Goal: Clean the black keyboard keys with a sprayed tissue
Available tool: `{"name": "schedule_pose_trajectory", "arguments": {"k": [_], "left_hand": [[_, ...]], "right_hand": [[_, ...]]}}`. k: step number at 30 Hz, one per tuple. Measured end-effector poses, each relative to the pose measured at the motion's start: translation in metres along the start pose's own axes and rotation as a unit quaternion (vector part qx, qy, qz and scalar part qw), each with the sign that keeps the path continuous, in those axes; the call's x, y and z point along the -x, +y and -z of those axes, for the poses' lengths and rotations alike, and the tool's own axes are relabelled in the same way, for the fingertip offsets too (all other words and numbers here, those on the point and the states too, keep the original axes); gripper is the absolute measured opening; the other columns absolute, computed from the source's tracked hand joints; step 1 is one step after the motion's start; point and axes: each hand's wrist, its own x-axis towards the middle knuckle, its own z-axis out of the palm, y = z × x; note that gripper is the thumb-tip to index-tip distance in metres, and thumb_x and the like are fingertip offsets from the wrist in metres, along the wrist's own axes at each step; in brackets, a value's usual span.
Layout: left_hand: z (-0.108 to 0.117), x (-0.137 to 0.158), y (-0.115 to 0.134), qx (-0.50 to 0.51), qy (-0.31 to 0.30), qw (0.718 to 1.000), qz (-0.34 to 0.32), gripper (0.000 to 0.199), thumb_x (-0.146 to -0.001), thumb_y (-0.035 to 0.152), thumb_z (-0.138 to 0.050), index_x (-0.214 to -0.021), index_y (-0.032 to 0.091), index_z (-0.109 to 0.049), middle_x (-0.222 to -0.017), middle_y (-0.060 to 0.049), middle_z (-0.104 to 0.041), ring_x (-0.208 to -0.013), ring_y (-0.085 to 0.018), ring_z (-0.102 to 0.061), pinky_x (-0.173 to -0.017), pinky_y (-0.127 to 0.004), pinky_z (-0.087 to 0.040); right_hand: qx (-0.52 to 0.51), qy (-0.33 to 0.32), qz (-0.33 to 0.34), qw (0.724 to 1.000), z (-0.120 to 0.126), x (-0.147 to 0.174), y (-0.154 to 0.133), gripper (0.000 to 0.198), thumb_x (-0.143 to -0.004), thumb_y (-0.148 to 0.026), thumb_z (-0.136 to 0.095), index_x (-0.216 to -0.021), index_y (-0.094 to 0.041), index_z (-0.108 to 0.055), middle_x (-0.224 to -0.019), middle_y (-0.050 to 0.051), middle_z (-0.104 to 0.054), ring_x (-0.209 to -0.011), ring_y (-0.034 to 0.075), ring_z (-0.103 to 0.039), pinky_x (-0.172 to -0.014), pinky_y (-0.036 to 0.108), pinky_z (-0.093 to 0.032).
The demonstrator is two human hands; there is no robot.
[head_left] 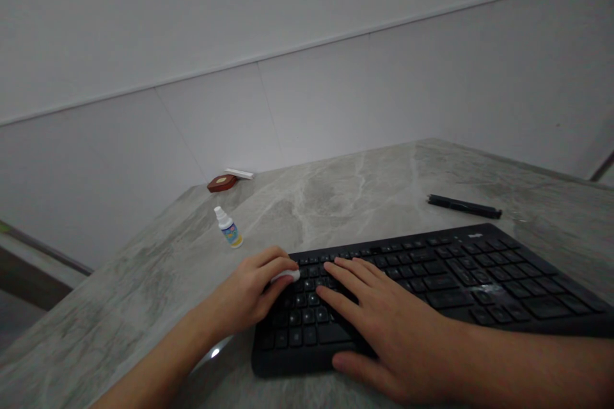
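A black keyboard (451,297) lies on the marbled table, its left end nearer to me. Between thumb and fingers, my left hand (254,287) pinches a small white wad (290,275) against the keys at the keyboard's upper left; whether it is cotton or tissue I cannot make out. My right hand (384,319) rests flat across the keys, fingers stretched out and thumb over the near edge. Some of the keys at the left look wet and shiny. Left of the keyboard stands a small white spray bottle (230,230) with a blue and yellow label.
Behind the keyboard on the right lies a slim black pen-like object (464,206). A reddish-brown box (221,183) and a flat white strip (239,174) sit at the back left corner of the table (330,195). A pale wall (307,102) rises behind.
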Motion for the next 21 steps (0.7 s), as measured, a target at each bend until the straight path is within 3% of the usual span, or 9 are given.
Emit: {"name": "schedule_pose_trajectory", "arguments": {"k": [12, 16, 21], "left_hand": [[-0.0015, -0.0012, -0.003, -0.026, 0.007, 0.999, 0.021, 0.017, -0.1, 0.016, -0.046, -0.106, 0.017, -0.062, -0.095, -0.006, -0.062, -0.082, -0.016, -0.06, -0.075, -0.03, -0.052], [0.0007, -0.0013, -0.0041, -0.011, -0.02, 1.0, 0.014, 0.017, -0.1, 0.016, -0.047, -0.107, 0.019, -0.062, -0.098, -0.005, -0.063, -0.087, -0.016, -0.061, -0.078, -0.03, -0.051], [0.0015, -0.0011, -0.0019, -0.011, 0.001, 1.0, 0.024, 0.018, -0.1, 0.018, -0.046, -0.106, 0.019, -0.063, -0.097, -0.006, -0.063, -0.084, -0.016, -0.062, -0.076, -0.031, -0.052]], "right_hand": [[-0.001, -0.004, -0.003, 1.0, 0.0008, -0.0015, -0.0007, 0.071, -0.089, -0.054, -0.055, -0.146, -0.014, -0.045, -0.154, 0.024, -0.031, -0.142, 0.043, -0.026, -0.112, 0.063, -0.024], [0.0, -0.004, -0.002, 1.0, 0.0008, -0.0005, -0.0006, 0.071, -0.089, -0.053, -0.055, -0.147, -0.014, -0.044, -0.155, 0.023, -0.031, -0.142, 0.043, -0.026, -0.113, 0.064, -0.024], [-0.003, -0.012, -0.007, 1.0, 0.0025, -0.0002, -0.002, 0.07, -0.089, -0.053, -0.054, -0.146, -0.014, -0.045, -0.154, 0.024, -0.031, -0.142, 0.043, -0.026, -0.112, 0.064, -0.024]]}}
